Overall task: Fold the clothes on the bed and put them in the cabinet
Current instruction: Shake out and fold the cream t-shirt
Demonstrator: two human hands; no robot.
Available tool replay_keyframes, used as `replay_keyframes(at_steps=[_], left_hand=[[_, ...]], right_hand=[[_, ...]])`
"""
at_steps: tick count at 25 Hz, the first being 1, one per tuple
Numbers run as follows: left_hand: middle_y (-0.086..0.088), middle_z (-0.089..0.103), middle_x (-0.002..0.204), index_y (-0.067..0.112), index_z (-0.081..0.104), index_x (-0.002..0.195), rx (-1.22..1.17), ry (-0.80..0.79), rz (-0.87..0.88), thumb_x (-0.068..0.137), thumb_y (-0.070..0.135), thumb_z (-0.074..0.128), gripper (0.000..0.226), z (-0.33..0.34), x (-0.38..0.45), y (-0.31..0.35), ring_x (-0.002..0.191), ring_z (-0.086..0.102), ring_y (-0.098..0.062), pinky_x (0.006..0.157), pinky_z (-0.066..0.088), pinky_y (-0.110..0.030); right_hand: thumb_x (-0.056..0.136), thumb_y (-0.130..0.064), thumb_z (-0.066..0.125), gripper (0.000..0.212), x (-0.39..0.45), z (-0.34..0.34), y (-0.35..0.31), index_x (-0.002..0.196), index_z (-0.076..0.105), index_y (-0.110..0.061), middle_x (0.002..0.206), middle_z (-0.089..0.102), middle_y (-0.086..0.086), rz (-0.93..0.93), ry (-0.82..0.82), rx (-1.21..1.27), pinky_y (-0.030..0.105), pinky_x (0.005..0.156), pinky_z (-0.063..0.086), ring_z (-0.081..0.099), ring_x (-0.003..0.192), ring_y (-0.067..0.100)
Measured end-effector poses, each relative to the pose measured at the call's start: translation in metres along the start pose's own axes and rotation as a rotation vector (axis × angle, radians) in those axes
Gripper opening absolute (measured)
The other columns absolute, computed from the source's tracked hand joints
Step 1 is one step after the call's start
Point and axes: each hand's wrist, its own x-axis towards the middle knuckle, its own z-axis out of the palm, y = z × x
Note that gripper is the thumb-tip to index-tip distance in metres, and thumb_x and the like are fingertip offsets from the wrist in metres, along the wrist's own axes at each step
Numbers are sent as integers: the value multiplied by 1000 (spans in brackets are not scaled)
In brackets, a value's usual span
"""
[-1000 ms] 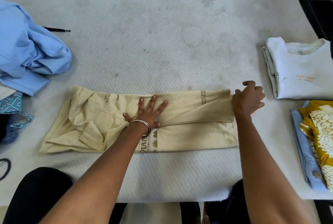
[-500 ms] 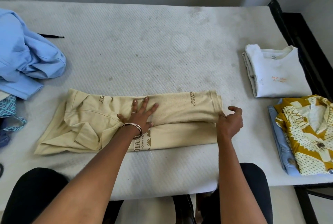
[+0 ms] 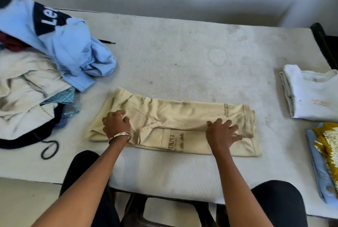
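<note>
A beige shirt [image 3: 173, 115] with brown print lies folded into a long strip across the white mattress [image 3: 182, 62] in front of me. My left hand [image 3: 117, 124], with a bracelet on the wrist, sits on the strip's left end, and its curled fingers grip the fabric there. My right hand [image 3: 222, 132] lies flat on the right part of the strip with its fingers spread, pressing the cloth down.
Unfolded clothes are heaped at the left: a light blue garment [image 3: 73, 47], a cream one [image 3: 23, 89], and a black corded item [image 3: 49, 150]. On the right lie a folded white shirt [image 3: 311, 97] and a yellow patterned shirt [image 3: 327, 140] atop a blue one [image 3: 318, 168]. A black bed frame [image 3: 321, 44] stands at the right.
My left hand moved from the middle of the beige shirt to its left end and curled on the fabric. My right hand came in from the right edge and flattened on it.
</note>
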Motion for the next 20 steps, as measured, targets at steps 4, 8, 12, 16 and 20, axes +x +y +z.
replay_keyframes(at_steps=[4,8,12,16,20], left_hand=[[-25,51,127,5,53,123,11,-211,-342,77,46,74,64,-20,18,-39,118,49,-42,96,41,-46],[-13,67,115,10,64,115,-140,-342,-176,81,35,74,44,-26,12,-55,110,60,-31,90,43,-32],[-9,72,103,9,69,109,-216,-366,-19,79,19,76,32,-29,7,-54,98,65,-23,79,43,-21],[0,70,88,9,75,90,-524,-430,-109,83,10,72,8,-36,5,-42,84,64,-14,80,46,-23],[-5,72,90,5,74,95,-696,-504,12,90,0,60,16,-55,31,-36,78,67,-13,78,52,-28]], right_hand=[[96,-47,52,42,-59,4,-79,132,51,-25,129,53,3,-602,-83,105,49,99,33,41,124,28],[87,-35,70,62,-99,33,-143,140,46,-16,131,53,8,-995,-231,163,42,98,38,45,123,30],[81,-42,75,90,-115,55,-181,148,28,-4,136,45,15,-963,-226,27,40,101,37,42,124,33],[82,-47,70,98,-129,77,-193,152,16,-5,138,46,9,-791,-116,19,43,108,30,40,130,31],[85,-23,69,32,-108,66,-198,113,62,-9,95,69,9,-697,-205,524,41,76,49,65,92,35]])
